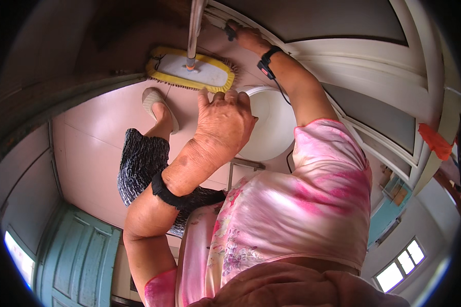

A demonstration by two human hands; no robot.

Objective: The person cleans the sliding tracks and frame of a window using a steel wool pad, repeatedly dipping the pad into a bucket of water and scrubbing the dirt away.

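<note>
My right hand (pixel 251 39) reaches far forward, closed around a small dark rag or scrubber (pixel 230 30). It is at the foot of a white-framed door or panel (pixel 315 57), close to the floor. A black strap with a small device and a cable circles that wrist. My left hand (pixel 224 122) hangs palm down with loosely bent, parted fingers, and nothing shows in it; its palm is hidden. Just right of it stands a round white bucket (pixel 272 122), partly covered by the hand. Beyond the fingers lies a flat mop head (pixel 211 75) with a yellow border.
The mop's metal pole (pixel 194 30) rises from its head toward the top edge. My slippered foot (pixel 153 101) rests on pink floor tiles (pixel 96 130). A metal bar (pixel 247 163) of a stool or frame is near the bucket. A blue-green panelled door (pixel 77 257) is at lower left.
</note>
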